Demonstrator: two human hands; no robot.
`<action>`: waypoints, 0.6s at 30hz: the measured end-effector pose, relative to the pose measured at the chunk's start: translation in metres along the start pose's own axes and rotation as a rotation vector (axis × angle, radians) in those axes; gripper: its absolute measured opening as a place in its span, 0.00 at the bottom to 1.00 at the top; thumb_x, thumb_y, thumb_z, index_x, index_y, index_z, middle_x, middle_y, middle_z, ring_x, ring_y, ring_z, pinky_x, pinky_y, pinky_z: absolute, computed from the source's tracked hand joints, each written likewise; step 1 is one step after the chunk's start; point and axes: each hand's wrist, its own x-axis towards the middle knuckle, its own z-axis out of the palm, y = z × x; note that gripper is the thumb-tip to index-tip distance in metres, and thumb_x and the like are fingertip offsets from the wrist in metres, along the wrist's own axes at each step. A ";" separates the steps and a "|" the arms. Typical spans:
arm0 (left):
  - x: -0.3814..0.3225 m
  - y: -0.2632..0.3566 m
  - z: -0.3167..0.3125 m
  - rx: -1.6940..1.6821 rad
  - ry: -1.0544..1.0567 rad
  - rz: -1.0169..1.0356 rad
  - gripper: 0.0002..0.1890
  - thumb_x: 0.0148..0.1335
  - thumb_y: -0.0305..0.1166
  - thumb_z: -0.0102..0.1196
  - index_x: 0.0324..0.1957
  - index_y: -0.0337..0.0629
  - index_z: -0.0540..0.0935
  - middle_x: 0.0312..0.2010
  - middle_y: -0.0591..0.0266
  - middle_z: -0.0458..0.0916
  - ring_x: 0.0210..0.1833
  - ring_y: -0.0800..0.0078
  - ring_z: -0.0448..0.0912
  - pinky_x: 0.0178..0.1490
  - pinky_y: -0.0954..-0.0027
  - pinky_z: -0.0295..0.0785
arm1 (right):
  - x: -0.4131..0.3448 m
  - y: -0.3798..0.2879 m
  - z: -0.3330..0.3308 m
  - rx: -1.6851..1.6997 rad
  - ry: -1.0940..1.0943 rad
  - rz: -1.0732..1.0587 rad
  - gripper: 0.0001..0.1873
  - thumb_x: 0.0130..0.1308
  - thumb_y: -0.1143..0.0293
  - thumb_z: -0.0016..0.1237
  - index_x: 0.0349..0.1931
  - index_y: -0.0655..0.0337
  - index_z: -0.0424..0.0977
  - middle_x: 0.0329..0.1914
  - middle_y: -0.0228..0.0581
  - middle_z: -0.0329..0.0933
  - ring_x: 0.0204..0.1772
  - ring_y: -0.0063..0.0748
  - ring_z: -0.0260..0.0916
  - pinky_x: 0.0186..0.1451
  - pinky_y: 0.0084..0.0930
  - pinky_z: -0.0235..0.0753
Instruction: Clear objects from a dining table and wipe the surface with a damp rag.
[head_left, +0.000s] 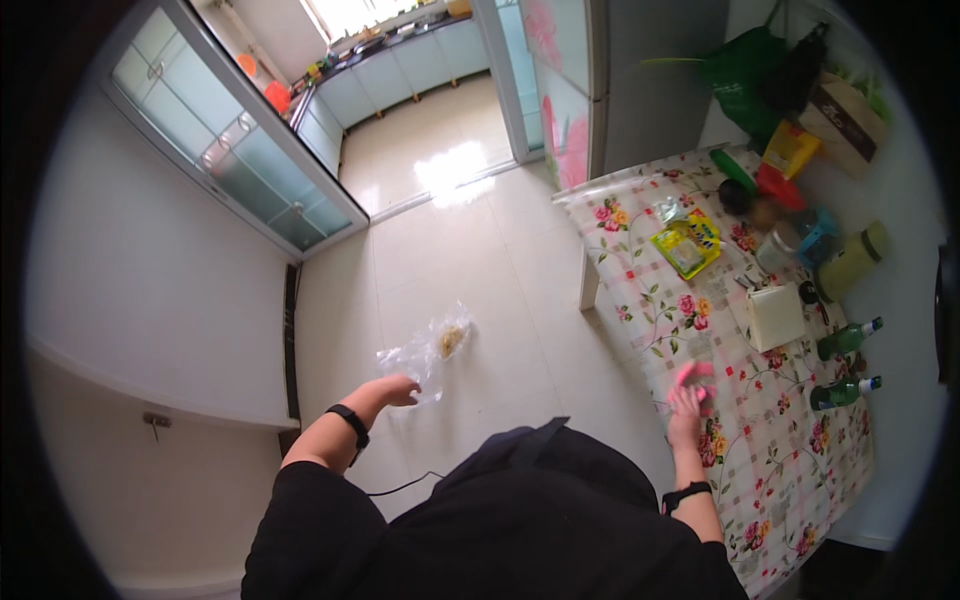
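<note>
My left hand (401, 391) is at the lower left, above the tiled floor, with its fingers on a clear plastic bag (412, 361). A small clump of brownish food (450, 341) lies in the bag's far end, which hangs out to the right of the hand. At the near-left edge of the table, my right hand (685, 409) is closed on a pink object (694, 373), perhaps scissors; the fingers hide part of it. Beneath the pink object is the flowered tablecloth (660, 330).
On the table (750, 465) are a yellow packet (686, 244), a cream box (776, 316), a green flask (851, 262), jars and green glass bottles (847, 392). A fridge (652, 90) stands beyond it. A sliding glass door (232, 127) borders the kitchen opening.
</note>
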 end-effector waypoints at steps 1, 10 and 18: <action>-0.010 -0.013 0.012 0.005 -0.062 -0.024 0.23 0.54 0.42 0.55 0.52 0.48 0.76 0.46 0.53 0.78 0.50 0.54 0.74 0.54 0.61 0.69 | 0.007 -0.005 0.002 -0.008 -0.023 -0.010 0.24 0.52 0.83 0.34 0.51 0.63 0.71 0.59 0.47 0.66 0.68 0.49 0.52 0.68 0.36 0.53; 0.009 -0.042 0.062 -0.300 -0.201 -0.055 0.26 0.54 0.44 0.56 0.55 0.49 0.73 0.50 0.51 0.76 0.54 0.53 0.72 0.56 0.60 0.67 | -0.002 -0.033 0.009 -0.107 -0.102 0.077 0.28 0.49 0.86 0.34 0.53 0.60 0.71 0.61 0.49 0.63 0.70 0.48 0.49 0.70 0.38 0.51; 0.097 -0.044 -0.101 -0.560 0.247 0.088 0.21 0.58 0.39 0.54 0.53 0.45 0.73 0.46 0.51 0.78 0.47 0.58 0.77 0.52 0.64 0.71 | 0.143 -0.101 0.078 -0.067 -0.308 -0.272 0.24 0.50 0.84 0.37 0.49 0.58 0.73 0.58 0.44 0.67 0.64 0.44 0.60 0.65 0.33 0.60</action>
